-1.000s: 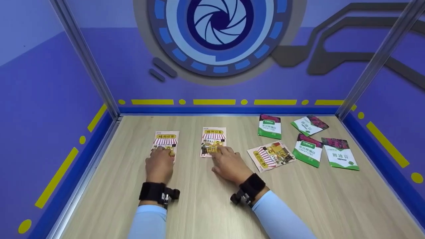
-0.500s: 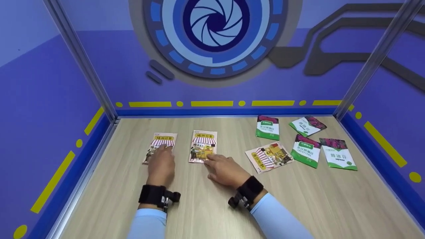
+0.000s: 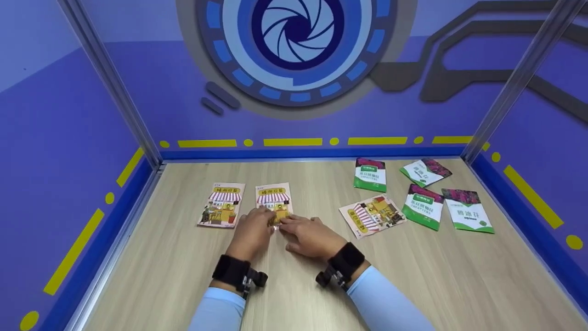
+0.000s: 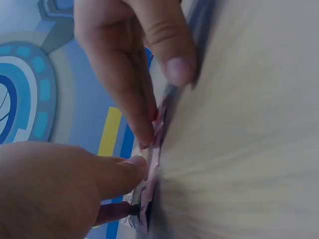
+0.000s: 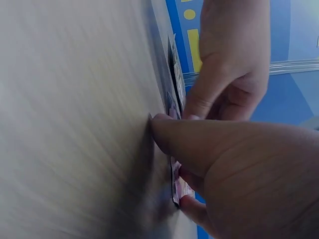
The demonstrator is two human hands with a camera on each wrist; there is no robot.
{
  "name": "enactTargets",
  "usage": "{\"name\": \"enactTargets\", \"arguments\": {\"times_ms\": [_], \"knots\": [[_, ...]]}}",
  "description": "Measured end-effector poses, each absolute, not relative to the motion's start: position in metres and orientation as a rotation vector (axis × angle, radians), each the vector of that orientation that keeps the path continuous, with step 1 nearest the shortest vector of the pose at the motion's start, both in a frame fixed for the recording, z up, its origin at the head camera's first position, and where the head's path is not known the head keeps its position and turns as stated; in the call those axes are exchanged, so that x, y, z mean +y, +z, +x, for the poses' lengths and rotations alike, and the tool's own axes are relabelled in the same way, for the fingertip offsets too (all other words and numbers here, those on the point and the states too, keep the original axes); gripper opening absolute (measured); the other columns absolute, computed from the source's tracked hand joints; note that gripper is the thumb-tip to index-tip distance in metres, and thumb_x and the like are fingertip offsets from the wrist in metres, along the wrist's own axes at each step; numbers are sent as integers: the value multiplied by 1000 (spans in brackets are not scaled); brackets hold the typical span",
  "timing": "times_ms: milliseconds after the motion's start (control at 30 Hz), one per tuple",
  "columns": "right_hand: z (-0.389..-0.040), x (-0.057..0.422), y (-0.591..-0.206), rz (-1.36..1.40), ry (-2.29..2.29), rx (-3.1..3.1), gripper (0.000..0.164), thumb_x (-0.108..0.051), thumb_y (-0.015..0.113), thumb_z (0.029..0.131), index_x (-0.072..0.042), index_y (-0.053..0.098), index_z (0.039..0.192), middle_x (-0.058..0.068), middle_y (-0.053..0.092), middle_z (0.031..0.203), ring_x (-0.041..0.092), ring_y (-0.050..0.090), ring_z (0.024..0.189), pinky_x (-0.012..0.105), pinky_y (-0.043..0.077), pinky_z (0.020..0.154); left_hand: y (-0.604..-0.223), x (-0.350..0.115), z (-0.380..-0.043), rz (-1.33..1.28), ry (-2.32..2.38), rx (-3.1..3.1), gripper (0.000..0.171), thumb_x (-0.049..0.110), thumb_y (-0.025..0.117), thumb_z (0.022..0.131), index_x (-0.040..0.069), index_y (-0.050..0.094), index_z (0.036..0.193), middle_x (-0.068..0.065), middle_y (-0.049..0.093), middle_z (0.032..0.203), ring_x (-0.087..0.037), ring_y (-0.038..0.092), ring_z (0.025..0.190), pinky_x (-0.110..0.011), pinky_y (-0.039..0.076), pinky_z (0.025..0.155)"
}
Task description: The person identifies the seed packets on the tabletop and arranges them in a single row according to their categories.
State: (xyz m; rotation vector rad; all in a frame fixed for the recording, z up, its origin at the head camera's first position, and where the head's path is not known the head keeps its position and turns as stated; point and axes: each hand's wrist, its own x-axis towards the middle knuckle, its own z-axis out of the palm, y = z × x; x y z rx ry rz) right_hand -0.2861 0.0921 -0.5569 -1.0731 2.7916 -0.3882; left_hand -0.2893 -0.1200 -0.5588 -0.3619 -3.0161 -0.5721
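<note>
Two pink seed-type packets with a striped-awning shop picture lie side by side on the table in the head view. The left packet point(image 3: 222, 205) is untouched. On the middle packet point(image 3: 274, 195), my left hand point(image 3: 253, 231) rests its fingertips at the lower left, its thumb held apart in the left wrist view. My right hand point(image 3: 312, 236) touches the same packet's lower right edge with extended fingers. Its thumb point(image 5: 172, 133) is down by the tabletop in the right wrist view. The hands cover the packet's lower part.
A third pink packet point(image 3: 373, 216) lies turned sideways right of my right hand. Beyond it are several green-and-white flower packets point(image 3: 423, 207). Blue-purple panels point(image 3: 294, 126) wall the wooden table point(image 3: 294, 294) at the back and sides.
The middle packet has slid left and a little nearer, with my right hand alongside it. My left hand has left the left packet, now straightened, and moved right onto the middle one.
</note>
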Motion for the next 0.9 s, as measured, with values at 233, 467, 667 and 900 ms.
{"name": "enactTargets", "arguments": {"times_ms": [233,467,667,900], "knots": [[-291,102,-548,-1027,-499,2796,60,-40,73,99,-17,59,152,5,45,168,34,39,158,67,36,122,-562,-129,-288,-301,-566,-3004,28,23,76,98,15,77,125,-7,71,134,-31,64,128,-60,46,110],[-307,138,-531,-672,-479,3026,53,-38,73,98,-14,65,145,12,57,158,37,54,145,56,46,118,-562,-138,-292,-202,-515,-2973,15,24,74,99,15,80,110,-6,73,117,-31,66,114,-55,46,99],[-315,181,-524,-385,-571,3060,51,-34,73,99,-9,65,143,17,66,145,41,61,135,57,49,114,-564,-140,-295,-166,-479,-2976,17,21,75,98,13,79,113,-8,73,120,-31,67,115,-53,44,97],[-319,209,-522,-228,-583,3029,53,-37,70,101,-8,64,145,20,68,142,42,64,131,60,52,109,-565,-145,-296,-150,-446,-2950,17,21,77,96,11,79,110,-8,74,117,-32,68,113,-53,46,96]]}}
